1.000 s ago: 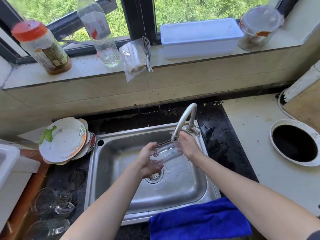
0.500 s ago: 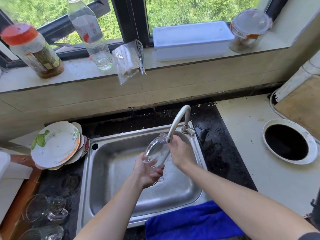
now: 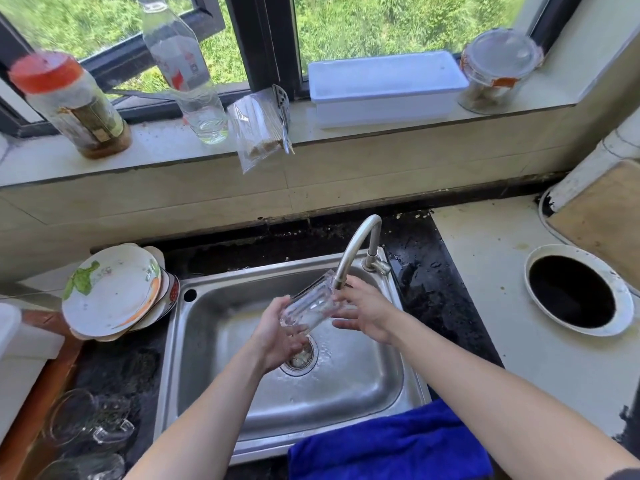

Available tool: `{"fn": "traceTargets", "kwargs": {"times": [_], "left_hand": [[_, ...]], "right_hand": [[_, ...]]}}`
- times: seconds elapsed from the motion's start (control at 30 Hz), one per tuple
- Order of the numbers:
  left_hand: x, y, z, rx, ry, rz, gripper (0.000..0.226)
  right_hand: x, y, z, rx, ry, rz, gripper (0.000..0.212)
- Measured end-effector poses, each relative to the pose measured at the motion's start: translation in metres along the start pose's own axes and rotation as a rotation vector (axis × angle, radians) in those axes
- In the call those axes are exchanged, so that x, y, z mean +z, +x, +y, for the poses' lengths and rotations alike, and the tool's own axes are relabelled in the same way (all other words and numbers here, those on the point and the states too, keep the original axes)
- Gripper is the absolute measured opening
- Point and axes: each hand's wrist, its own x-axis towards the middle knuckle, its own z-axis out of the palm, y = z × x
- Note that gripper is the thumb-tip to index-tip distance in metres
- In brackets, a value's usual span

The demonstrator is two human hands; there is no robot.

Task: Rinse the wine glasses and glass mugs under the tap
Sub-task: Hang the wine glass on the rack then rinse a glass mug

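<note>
1. Window [image 3: 391,26]: dark frame [image 3: 263,39] with one upright bar in the middle; sunlit green grass outside.
2. Sill [image 3: 156,143]: pale stone, flecked with dirt, in direct daylight.
3. Wall [image 3: 173,199] below the sill: beige tiles, with a dark grimy line along the base.
4. Worktop [image 3: 429,289]: black speckled stone, wet, meeting a cream counter [image 3: 485,289] on the right.
5. Round hole [image 3: 571,296] in the cream counter: white rim, dark inside.
6. Far left: reddish-brown wooden edge [image 3: 41,393].
</note>
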Motion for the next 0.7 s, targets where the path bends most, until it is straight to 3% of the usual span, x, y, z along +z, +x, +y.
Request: {"fn": "traceTargets", "kwargs": {"times": [0.07,0.17,0.23,0.3,0.37,0.43,0.5,0.7], "left_hand": [[0.009,0.000,0.002,0.107,0.065,0.067,0.037],[0.020,0.003,0.007,0.316,0.262,0.258,0.038],[0.021,0.006,0.008,0.448,0.432,0.324,0.040],[0.023,0.009,0.006,0.516,0.512,0.339,0.042],[0.028,0.007,0.002,0.566,0.546,0.362,0.041],[0.036,0.004,0.000,0.636,0.588,0.378,0.042],[0.042,0.002,-0.002,0.691,0.615,0.375,0.043],[0.037,-0.013,-0.004,0.606,0.519,0.331,0.049]], "right_hand": [[-0.003,0.000,0.002,0.007,-0.079,0.112,0.044],[-0.016,-0.005,0.014,-0.294,-0.843,0.405,0.049],[-0.020,-0.010,0.019,-0.442,-1.032,0.429,0.043],[-0.019,-0.013,0.020,-0.317,-0.820,0.410,0.037],[-0.015,-0.011,0.019,-0.002,-0.363,0.342,0.039],[-0.009,-0.010,0.018,0.230,-0.084,0.220,0.030],[-0.007,-0.006,0.018,0.272,0.070,0.191,0.017],[0.004,0.006,0.011,0.240,0.451,0.150,0.028]]}}
